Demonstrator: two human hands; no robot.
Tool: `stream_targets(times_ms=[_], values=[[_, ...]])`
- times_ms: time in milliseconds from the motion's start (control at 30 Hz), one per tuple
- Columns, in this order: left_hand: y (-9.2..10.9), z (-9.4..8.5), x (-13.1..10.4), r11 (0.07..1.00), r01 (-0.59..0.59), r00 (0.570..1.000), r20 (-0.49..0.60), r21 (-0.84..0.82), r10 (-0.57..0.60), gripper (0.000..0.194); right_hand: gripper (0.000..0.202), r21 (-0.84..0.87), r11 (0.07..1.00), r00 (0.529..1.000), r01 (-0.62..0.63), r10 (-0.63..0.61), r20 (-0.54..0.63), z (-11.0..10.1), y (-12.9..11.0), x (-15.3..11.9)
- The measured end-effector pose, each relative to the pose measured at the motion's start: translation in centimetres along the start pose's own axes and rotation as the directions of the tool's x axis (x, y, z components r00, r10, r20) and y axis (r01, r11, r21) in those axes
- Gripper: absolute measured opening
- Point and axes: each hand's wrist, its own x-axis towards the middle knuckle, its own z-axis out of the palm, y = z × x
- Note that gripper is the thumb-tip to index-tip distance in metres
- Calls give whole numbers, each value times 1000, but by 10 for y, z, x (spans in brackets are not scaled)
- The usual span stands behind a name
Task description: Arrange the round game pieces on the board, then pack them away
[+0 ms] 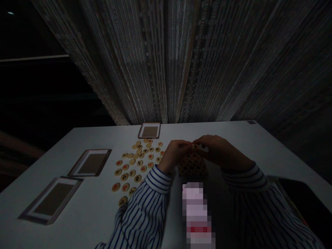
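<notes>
My left hand (176, 152) and my right hand (216, 150) meet over the middle of the table. Between their fingertips is a round wooden Chinese chess piece (195, 146) with a dark character on its face. Thumb and fingers of my right hand pinch it from the right, and my left fingers close on its left edge. Right below the hands lies a dark, square block of closely set round pieces (192, 165), partly hidden by my hands. Loose Chinese chess pieces (137, 178), with red or dark characters or blank faces up, are scattered left of my left forearm.
Three shallow framed trays (49, 215) (75, 174) (140, 134) lie on the white table (95, 204), left and back. A blurred pinkish item (197, 211) is between my forearms. A dark flat object (306, 197) sits at right. Striped curtains (171, 62) hang behind.
</notes>
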Motion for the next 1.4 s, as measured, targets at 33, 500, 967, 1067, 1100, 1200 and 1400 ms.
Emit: stream_targets(times_ms=[33,500,967,1067,1100,1200,1400], values=[[0,-1,0,1000,3,1000,4,5,-3,16,21,-6,1000,1000,-2,2,4,0,0,0],[-1,-25,1,865,-103,984,-74,490,159,23,20,-92,991,976,-98,114,187,4,3,-2],[2,-32,-4,727,-58,990,-54,685,129,26,22,-127,985,941,-115,149,305,11,3,0],[1,-34,-4,716,-56,989,-57,696,133,26,22,-132,984,932,-122,160,326,14,4,0],[1,-34,-4,711,-59,989,-55,701,136,27,22,-138,982,927,-129,169,335,15,4,0],[1,-36,-4,694,-63,988,-52,717,143,28,22,-157,979,918,-128,176,356,17,3,2],[4,-38,-5,695,-54,990,-52,717,131,30,22,-181,979,915,-97,159,372,25,6,3]])
